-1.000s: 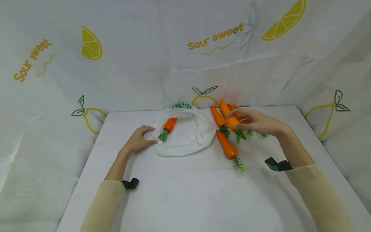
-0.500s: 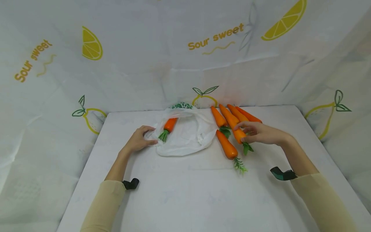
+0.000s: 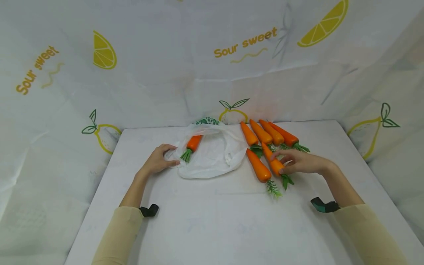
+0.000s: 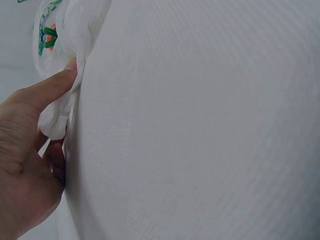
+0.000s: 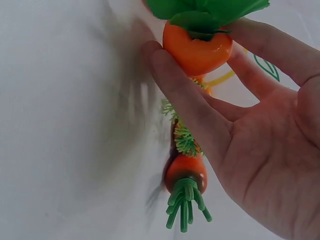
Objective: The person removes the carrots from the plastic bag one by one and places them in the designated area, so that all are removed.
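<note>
In the head view, my right hand point(image 3: 296, 161) holds an orange carrot point(image 3: 275, 165) between thumb and fingers. The right wrist view shows the thick end of that carrot point(image 5: 197, 52) with flat green leaves, gripped between the thumb and fingers. My left hand point(image 3: 160, 159) is at the left edge of a white plastic bag point(image 3: 208, 167); the left wrist view shows bunched bag film point(image 4: 55, 122) between thumb and fingers. Inside the bag mouth lies one carrot point(image 3: 194, 142) with green stems. Another carrot point(image 3: 258, 166) with a feathery top lies just left of the held one.
Several more carrots point(image 3: 261, 131) lie side by side at the back right of the white table point(image 3: 212, 224), tips toward the wall. A white curtain with lemon prints point(image 3: 149, 81) stands behind the table and along its sides.
My right hand has drawn the held carrot toward me and slightly right, away from the row at the back. The left hand and the bag have stayed in place.
</note>
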Demonstrator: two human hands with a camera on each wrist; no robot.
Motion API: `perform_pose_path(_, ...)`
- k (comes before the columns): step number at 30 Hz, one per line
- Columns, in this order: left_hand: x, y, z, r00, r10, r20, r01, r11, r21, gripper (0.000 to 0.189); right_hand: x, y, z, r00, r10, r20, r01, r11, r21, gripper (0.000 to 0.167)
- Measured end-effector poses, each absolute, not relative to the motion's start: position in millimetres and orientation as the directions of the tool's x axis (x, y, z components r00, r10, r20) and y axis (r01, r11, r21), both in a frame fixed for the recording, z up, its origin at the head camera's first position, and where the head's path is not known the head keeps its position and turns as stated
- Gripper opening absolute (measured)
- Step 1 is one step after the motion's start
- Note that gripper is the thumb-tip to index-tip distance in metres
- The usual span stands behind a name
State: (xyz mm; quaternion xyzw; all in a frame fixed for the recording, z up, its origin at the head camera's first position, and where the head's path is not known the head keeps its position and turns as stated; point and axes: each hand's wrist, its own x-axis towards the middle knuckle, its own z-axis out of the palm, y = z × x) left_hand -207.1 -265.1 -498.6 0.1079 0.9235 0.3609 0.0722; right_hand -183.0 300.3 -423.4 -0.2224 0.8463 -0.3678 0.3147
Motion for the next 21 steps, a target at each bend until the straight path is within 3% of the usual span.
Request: perform_pose_path(21, -206.7, -264.7, -496.8, -0.966, 0.25, -0.069, 0.134, 0.708, 0.693, 0.065, -187.2, 293.7, -433.4, -0.695, -0.639, -0.331, -0.193, 0.609, -0.769, 0.034)
